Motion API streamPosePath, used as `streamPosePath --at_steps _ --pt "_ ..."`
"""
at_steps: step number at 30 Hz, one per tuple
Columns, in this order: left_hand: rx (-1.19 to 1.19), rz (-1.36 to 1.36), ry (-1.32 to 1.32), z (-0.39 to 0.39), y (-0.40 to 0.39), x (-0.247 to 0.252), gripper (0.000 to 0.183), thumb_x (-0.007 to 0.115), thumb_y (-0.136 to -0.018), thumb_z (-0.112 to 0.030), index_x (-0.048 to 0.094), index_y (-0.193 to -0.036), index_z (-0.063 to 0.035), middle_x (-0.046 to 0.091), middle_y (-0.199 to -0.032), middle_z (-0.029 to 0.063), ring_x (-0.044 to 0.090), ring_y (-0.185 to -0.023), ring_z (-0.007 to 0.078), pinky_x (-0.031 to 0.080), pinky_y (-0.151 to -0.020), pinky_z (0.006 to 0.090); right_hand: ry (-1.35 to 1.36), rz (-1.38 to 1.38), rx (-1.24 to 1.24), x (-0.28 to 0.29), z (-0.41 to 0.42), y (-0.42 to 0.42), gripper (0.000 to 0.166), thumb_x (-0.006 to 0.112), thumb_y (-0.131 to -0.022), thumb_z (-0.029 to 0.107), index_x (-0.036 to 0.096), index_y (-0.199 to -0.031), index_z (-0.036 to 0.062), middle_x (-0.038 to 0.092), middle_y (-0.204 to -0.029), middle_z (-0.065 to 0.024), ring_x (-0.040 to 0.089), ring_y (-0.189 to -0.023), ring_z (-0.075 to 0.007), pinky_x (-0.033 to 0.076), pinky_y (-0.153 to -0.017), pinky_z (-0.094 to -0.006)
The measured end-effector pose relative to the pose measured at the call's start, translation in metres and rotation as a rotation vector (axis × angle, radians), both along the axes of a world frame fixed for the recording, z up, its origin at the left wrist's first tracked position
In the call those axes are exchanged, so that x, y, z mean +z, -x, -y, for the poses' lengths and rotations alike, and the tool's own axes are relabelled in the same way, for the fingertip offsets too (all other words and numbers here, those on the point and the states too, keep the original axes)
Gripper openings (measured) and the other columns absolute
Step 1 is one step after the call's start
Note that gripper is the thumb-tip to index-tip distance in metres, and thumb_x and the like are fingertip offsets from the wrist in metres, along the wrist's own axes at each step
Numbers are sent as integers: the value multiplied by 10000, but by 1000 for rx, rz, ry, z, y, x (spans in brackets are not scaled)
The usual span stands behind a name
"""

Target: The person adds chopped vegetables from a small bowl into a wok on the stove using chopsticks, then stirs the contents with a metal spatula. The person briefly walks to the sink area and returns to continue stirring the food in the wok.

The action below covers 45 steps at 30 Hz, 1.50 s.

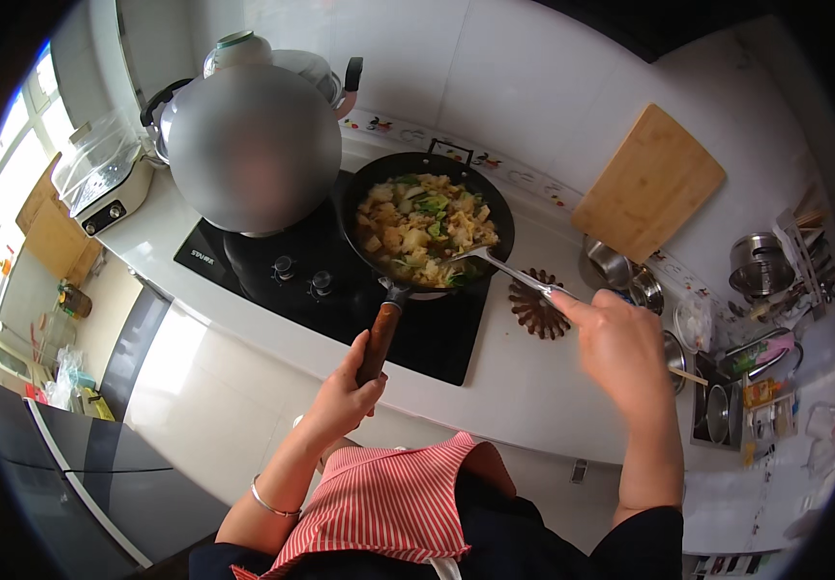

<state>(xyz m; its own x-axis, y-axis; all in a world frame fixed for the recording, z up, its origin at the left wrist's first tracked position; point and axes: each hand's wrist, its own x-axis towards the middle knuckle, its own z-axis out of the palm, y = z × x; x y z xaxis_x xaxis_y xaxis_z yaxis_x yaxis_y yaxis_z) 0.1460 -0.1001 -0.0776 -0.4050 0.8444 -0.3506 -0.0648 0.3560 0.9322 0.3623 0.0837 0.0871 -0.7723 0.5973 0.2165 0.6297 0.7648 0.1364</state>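
A black wok (508, 217) sits on the right part of the black gas cooktop (432, 348), filled with chunky yellowish food (417, 235) and green leafy pieces. My left hand (348, 399) is closed around its brown wooden handle (379, 341). In my right hand (617, 341) is a long metal spatula (515, 272), held by its handle with the index finger stretched along it. Its head rests in the food at the wok's right side, partly hidden by it. Below the spatula's shaft, a brown slatted trivet (539, 308) lies on the white counter.
Left of the wok, a large blurred round area covers part of the cooktop, with a pot handle (353, 75) behind it. A wooden cutting board (649, 181) leans against the tiled wall. Metal bowls (647, 290) and a sink (714, 413) lie to the right. A white countertop appliance (116, 196) stands left.
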Motion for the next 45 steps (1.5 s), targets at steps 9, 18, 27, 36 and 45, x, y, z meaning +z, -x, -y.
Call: streamPosePath --at_steps 9,18,27,36,45 --pt "0 -11 -5 -1 0 -2 749 582 -889 -196 179 -1518 -139 578 -830 39 545 -599 101 425 -475 248 491 -235 -11 -12 -9 18 407 604 -805 84 637 -1208 132 647 -796 -156 605 -651 -282 475 -627 -349" --pt "1 -15 -18 -1 0 -3 744 579 -891 -202 182 -1515 -124 579 -839 44 551 -608 104 434 -490 254 650 -402 -254 -66 -57 40 395 578 -870 127 607 -1262 166 684 -794 -141 624 -602 -221 495 -613 -347" --pt "6 -3 -13 0 0 -4 743 567 -894 -193 171 -1518 -126 587 -864 49 544 -616 105 437 -500 253 574 -427 -271 -66 -66 52 404 578 -860 140 602 -1263 155 671 -792 -172 636 -642 -268 498 -640 -366" --pt "10 15 9 -2 -2 6 727 546 -886 -68 175 -1511 -73 603 -942 54 505 -615 87 433 -546 233 207 -268 -16 -104 -58 101 415 524 -868 75 631 -1239 225 644 -780 -131 643 -703 -308 522 -635 -422" --pt "-5 -24 3 -3 -1 -1 740 578 -894 -184 181 -1515 -119 584 -844 47 543 -609 103 432 -496 251 252 -66 -6 -56 -22 52 430 579 -832 55 642 -1221 228 624 -817 -123 619 -742 -295 498 -675 -398"
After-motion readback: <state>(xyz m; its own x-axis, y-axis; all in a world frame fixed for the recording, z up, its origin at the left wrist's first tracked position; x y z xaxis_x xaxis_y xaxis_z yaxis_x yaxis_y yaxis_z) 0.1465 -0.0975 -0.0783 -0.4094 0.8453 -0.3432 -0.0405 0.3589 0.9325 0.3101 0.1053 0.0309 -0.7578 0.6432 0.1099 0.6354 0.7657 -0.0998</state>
